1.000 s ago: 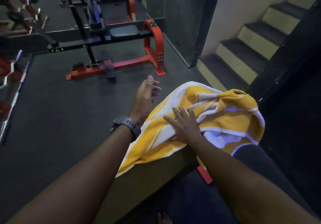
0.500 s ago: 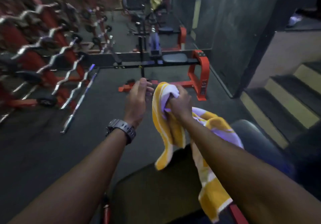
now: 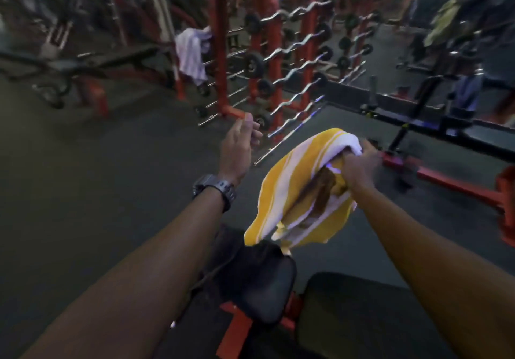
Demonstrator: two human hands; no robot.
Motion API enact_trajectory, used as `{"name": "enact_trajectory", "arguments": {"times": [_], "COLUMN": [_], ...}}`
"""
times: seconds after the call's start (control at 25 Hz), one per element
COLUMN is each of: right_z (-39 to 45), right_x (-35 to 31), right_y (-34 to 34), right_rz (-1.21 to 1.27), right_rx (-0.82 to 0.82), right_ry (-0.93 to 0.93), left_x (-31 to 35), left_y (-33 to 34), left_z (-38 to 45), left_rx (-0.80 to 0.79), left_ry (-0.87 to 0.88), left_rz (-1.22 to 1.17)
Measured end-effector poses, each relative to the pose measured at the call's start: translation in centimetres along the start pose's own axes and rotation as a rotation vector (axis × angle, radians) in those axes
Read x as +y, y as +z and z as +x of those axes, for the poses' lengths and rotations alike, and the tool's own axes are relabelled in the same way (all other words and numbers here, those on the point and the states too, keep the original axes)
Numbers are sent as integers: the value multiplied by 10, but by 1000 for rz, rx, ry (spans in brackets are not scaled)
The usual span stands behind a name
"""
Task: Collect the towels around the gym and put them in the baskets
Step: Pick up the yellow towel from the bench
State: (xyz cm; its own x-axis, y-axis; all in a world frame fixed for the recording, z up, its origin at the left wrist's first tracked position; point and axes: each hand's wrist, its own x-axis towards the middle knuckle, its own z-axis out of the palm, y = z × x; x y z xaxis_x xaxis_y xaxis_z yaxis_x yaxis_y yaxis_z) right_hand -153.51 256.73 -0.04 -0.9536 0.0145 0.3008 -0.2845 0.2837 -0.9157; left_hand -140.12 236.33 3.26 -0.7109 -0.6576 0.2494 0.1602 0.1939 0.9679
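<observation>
1. Dark rubber flooring [image 3: 111, 191] covers the gym, and the whole view is smeared by motion blur.
2. At the far centre stands a red rack [image 3: 220, 52] holding rows of curl bars [image 3: 295, 71] with small black plates at their ends.
3. A pale towel [image 3: 192, 52] hangs off equipment just left of that rack, well apart from both hands.
4. A low red-framed bench [image 3: 446, 183] sits on the floor at the right, and a yellowish cloth [image 3: 446, 21] shows in the far right corner, too blurred to identify for certain.
5. The right hand [image 3: 359, 166] grips a yellow and white striped towel [image 3: 295, 191] at its top end, fingers curled round the bunched fabric; the rest hangs down and to the left in mid-air.
6. The towel's bottom edge hangs just above a black padded seat [image 3: 259, 283] on a red frame at the near centre.
7. The left hand [image 3: 237, 149], with a dark watch [image 3: 216, 191] on its wrist, is raised to the left of the towel, fingers loose and holding nothing.
</observation>
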Motion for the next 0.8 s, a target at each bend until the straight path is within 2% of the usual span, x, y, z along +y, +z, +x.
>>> {"name": "enact_trajectory", "arguments": {"times": [0.24,0.4,0.52,0.68,0.8], "right_z": [-5,-17,-38,-59,-70], "right_x": [35,89,143,204,238], "right_y": [93,128,135,135,138], "right_rz": [-73,-150,-231,-364,-412], "right_rx": [-138,-287,-353,-375,-374], "right_ry": [106,110,185,182,151], "left_x": [-81,-158,-216,-296,-351], "left_y": [-65,-66,-60,-52,-48], "left_z": [-9,-29,-48,-71,-82], "left_rx": [182,238,287,261,142], "left_ry": [-189,-347,-478,-606,-648], "left_rz": [65,106,73,152,359]}}
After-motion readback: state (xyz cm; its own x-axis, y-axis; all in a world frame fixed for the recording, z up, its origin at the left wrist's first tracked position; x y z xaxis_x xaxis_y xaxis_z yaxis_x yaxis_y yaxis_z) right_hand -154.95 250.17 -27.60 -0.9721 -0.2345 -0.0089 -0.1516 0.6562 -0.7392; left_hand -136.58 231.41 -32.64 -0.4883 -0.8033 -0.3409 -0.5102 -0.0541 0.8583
